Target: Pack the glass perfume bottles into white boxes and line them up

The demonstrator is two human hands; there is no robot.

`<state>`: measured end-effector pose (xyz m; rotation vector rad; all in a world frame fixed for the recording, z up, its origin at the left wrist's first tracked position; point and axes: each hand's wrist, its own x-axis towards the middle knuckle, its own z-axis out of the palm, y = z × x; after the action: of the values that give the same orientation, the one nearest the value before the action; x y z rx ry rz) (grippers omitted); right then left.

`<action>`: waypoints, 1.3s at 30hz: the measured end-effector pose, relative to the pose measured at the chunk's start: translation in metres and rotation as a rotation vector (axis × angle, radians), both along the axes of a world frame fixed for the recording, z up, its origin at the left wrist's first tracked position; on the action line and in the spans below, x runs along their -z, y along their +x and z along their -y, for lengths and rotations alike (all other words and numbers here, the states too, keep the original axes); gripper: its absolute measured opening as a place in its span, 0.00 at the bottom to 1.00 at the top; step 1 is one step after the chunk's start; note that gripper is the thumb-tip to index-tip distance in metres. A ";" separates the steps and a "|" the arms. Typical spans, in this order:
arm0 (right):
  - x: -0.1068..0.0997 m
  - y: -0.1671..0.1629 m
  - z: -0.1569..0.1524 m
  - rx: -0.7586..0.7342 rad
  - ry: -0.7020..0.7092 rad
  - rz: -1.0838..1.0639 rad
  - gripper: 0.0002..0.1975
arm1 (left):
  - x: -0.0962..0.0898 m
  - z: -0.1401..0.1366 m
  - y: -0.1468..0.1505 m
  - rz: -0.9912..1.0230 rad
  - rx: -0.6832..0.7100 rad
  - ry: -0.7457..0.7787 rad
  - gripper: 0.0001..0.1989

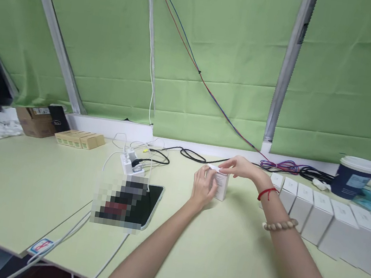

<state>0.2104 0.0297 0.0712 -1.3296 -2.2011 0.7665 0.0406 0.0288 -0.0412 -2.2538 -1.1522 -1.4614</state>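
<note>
A small white box (pixel 222 186) stands upright on the pale green table, its top flap partly raised. Round its left side wraps my left hand (pixel 203 184), fingers bent over the upper edge. My right hand (pixel 237 167) reaches in from the right, its fingertips pinched at the flap on top of the same box. The far side of the box is hidden. To the right of my right forearm, several closed white boxes (pixel 321 214) stand in a row.
A tablet (pixel 152 204) lies left of my arms, partly pixelated, near a white power strip (pixel 128 164) with cables. Yellow boxes (pixel 81 139) and a cardboard carton (pixel 35 122) sit back left. A lidded dark blue cup (pixel 351 179) stands back right beside bundled cables (pixel 283 166).
</note>
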 end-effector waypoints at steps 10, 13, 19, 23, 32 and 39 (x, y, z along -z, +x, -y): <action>0.005 0.000 -0.004 0.002 -0.008 0.023 0.20 | 0.003 0.002 0.004 0.005 -0.023 -0.046 0.16; 0.006 0.001 -0.005 -0.020 -0.021 0.030 0.21 | 0.004 0.001 0.003 -0.017 -0.003 -0.018 0.16; 0.007 0.004 -0.003 -0.077 -0.118 -0.024 0.23 | 0.003 -0.001 0.000 -0.055 0.054 0.010 0.16; 0.005 0.002 0.002 -0.013 -0.140 -0.037 0.23 | 0.001 0.000 -0.001 -0.021 0.074 0.037 0.19; 0.002 -0.019 0.020 0.208 0.067 0.127 0.17 | -0.003 0.001 0.003 -0.023 0.101 -0.183 0.27; 0.008 -0.021 0.043 0.274 0.231 0.258 0.17 | -0.004 0.017 0.011 0.034 0.107 -0.506 0.41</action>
<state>0.1894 -0.0133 0.0630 -1.6356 -2.1520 0.2428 0.0515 0.0115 -0.0371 -2.6574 -1.5813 -1.3660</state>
